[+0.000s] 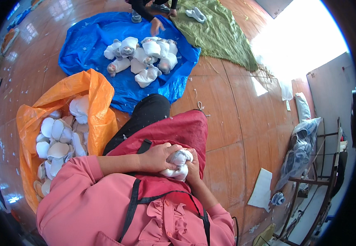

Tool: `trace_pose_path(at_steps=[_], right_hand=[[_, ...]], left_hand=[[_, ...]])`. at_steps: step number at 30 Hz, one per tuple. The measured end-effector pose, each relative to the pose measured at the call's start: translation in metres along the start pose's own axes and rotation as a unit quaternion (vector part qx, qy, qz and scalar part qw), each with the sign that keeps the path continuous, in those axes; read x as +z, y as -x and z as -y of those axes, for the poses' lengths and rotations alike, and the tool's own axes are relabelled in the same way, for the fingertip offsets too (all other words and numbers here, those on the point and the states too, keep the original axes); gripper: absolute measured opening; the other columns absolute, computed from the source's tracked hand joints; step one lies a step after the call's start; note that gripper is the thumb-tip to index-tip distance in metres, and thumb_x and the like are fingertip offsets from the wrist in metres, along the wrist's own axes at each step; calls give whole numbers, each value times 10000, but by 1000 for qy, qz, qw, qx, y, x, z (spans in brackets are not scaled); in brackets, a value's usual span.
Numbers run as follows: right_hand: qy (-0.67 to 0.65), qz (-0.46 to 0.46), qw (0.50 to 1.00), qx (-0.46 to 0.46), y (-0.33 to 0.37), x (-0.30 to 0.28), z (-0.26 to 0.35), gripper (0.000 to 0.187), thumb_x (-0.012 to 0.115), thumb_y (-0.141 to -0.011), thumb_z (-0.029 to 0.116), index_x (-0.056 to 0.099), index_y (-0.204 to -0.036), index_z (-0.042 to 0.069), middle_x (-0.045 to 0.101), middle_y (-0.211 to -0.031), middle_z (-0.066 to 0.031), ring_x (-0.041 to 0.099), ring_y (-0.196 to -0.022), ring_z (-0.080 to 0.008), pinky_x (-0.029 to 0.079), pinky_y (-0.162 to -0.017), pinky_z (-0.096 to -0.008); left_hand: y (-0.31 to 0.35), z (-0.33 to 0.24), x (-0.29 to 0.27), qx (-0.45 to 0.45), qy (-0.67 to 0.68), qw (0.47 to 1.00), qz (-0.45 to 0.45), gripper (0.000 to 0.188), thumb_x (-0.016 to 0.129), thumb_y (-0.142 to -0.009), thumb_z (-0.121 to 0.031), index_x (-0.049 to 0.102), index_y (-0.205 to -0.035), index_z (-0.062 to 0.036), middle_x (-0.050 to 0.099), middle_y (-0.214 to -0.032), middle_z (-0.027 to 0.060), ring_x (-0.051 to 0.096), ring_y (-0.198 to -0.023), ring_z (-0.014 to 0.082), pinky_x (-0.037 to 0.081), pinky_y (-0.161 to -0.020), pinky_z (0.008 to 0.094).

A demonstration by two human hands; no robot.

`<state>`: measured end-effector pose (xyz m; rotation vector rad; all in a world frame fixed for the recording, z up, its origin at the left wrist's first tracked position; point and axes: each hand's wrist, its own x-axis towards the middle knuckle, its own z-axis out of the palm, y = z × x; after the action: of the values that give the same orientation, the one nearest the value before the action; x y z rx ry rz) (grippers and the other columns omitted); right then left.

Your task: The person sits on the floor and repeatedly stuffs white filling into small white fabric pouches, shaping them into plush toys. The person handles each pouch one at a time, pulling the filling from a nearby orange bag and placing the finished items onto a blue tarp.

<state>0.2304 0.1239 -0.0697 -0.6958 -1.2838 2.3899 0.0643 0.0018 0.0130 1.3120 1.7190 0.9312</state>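
Note:
Over my lap, both hands are closed on a white and grey soft fabric piece [180,157], bunched and rounded in shape. My left hand [158,157] grips it from the left, fingers curled over its upper side. From the right, my right hand [193,166] presses it, with the thumb and fingers partly hidden by the fabric. A red apron [191,130] lies under the piece. Beside my left arm stands an open orange sack [98,88] holding several padded white and beige pieces [58,130]. Its lower part is hidden by my sleeve.
Ahead, a blue sheet [83,45] carries several white and grey stuffed pieces [146,76]. Another person's hand [156,26] hovers over it. A green cloth [223,30] with a white piece [196,15] lies beyond. At right stand a metal frame [329,172] and a clear plastic bag [299,149].

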Motion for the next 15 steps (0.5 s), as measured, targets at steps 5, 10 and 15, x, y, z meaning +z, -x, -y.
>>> trace_pose_path(at_steps=[5,10,15], right_hand=[[9,6,1000,-15,2,-4,1,346,521,-795,-95,507,-1095,77,567,-1139,-58,559,-1055,-163,472,-933,-307],[-7,17,1000,-25,-2,0,10,365,521,-776,-73,497,-1105,82,541,-1145,-50,540,-1065,-168,456,-937,-308],[-16,13,999,-50,-10,7,15,382,508,-768,-39,503,-1133,72,542,-1147,-50,537,-1066,-164,446,-940,-306]], left_hand=[[1,1,2,54,-18,998,-41,615,813,-736,-293,541,-1232,-52,577,-982,155,599,-909,339,483,-800,409],[-2,1,6,178,-49,976,-115,490,799,-727,-210,561,-1109,-17,567,-897,146,586,-827,343,477,-730,418],[-9,-2,-2,245,-37,952,-179,437,790,-719,-151,575,-1066,4,608,-924,169,609,-855,355,495,-768,431]])
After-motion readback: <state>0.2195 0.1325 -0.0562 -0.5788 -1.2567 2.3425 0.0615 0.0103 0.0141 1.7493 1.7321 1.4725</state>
